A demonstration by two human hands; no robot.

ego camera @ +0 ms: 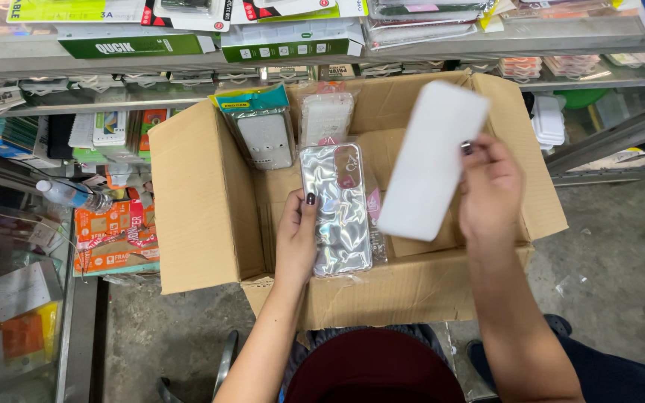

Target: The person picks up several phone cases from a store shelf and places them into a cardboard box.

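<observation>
Left hand [297, 239] grips a glossy silver phone case [337, 209] in clear wrap by its left edge, thumb on the front face; the case is held face up over the open cardboard box [203, 201]. Right hand [489, 195] holds a white rectangular pad [431, 160] by its right edge, fingers closed on it; the pad is tilted, just right of the case and touching or overlapping its upper right edge. Two more packaged cases [263, 134] stand against the rear wall inside the box; shelves [412, 52] of packaged accessories run behind the box.
</observation>
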